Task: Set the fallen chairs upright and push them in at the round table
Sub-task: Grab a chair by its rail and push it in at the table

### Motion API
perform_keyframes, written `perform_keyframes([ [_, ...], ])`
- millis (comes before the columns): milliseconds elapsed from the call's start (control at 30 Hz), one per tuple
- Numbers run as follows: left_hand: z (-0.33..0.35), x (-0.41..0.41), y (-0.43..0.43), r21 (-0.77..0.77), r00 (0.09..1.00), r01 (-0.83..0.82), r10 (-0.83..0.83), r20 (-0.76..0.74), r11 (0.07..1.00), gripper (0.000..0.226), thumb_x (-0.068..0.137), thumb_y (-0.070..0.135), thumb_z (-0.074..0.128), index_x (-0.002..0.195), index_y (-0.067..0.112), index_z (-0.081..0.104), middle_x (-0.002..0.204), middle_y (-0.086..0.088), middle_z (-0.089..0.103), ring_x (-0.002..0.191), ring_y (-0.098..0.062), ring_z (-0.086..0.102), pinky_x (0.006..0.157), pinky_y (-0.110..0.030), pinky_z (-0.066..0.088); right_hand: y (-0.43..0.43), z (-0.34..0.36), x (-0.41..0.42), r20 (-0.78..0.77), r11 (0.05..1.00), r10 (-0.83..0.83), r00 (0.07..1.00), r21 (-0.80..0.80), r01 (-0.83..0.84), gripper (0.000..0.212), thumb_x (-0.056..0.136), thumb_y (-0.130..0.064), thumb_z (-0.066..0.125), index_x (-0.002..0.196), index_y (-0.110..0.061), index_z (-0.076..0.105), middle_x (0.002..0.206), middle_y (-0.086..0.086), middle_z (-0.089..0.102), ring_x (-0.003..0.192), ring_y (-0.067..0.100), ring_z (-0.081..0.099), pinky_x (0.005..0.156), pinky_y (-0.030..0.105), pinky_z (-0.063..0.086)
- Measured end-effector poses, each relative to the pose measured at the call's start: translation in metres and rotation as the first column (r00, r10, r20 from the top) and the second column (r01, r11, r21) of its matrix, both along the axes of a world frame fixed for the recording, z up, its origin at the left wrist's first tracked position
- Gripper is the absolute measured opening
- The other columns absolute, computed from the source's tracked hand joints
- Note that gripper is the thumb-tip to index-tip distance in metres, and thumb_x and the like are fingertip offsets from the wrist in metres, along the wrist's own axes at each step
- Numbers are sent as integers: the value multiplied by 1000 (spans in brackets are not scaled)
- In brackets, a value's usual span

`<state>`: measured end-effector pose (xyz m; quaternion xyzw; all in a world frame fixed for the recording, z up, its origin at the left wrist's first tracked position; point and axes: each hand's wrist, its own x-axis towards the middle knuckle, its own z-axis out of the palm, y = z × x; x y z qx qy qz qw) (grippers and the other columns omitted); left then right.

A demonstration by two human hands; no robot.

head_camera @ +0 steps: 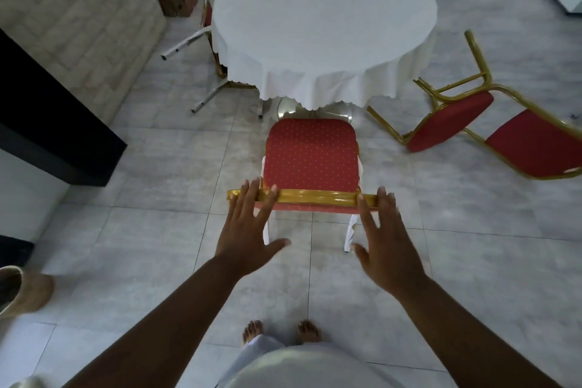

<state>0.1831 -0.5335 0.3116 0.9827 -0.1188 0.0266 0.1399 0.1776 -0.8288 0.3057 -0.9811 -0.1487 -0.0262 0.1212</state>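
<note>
At frame centre an upright chair (311,156) was faced toward the table (324,25). Both hands, left (248,224) and right (385,236), were spread wide, fingers laid flat on its backrest (apparently for pushing). At right, a fallen chair (491,123) was left lying.
</note>
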Motion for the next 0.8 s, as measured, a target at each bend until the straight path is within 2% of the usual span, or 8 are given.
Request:
perform_keyframes([
  [67,-4,-3,-4,17,1000,0,0,-5,1000,109,77,80,51,156,19,6,162,-17,-12,149,-36,-13,118,-54,3,5,-5,-4,-17,999,-14,1000,-38,13,109,77,-48,72,154,-11,4,160,26,-3,147,44,1,115,55,28],
  [133,-4,4,-4,23,1000,2,-1,-20,1000,112,75,85,46,156,19,4,161,-16,-17,148,-34,-17,118,-54,2,8,-5,4,-12,998,-30,999,-48,29,114,74,-52,73,154,-10,3,160,26,-4,147,45,0,115,56,27],
  [333,-2,47,3,-21,996,52,-53,-71,998,112,74,87,44,155,26,-2,161,-15,-19,148,-33,-19,118,-59,5,9,-4,45,-73,997,-37,997,-76,31,120,73,-51,75,154,-13,-6,159,26,-9,147,46,-1,114,54,22],
  [500,3,102,11,-37,987,86,-91,-136,996,113,68,93,30,153,32,-14,160,-13,-25,147,-33,-22,117,-62,7,12,5,97,-147,995,-53,988,-93,40,120,75,-47,75,153,-18,-12,159,24,-14,146,46,-5,113,57,24],
  [633,5,142,16,-40,978,103,-109,-179,994,116,66,93,35,151,35,-18,158,-12,-29,145,-33,-26,117,-63,4,16,10,136,-198,994,-68,978,-95,50,118,80,-46,71,149,-22,-23,157,22,-23,146,43,-14,115,56,23],
  [800,3,182,22,-52,973,129,-137,-187,990,118,63,95,35,150,36,-19,158,-12,-29,145,-34,-25,116,-64,3,19,11,171,-225,995,-81,971,-82,64,118,81,-40,72,149,-23,-22,157,19,-27,145,41,-18,115,55,23],
])
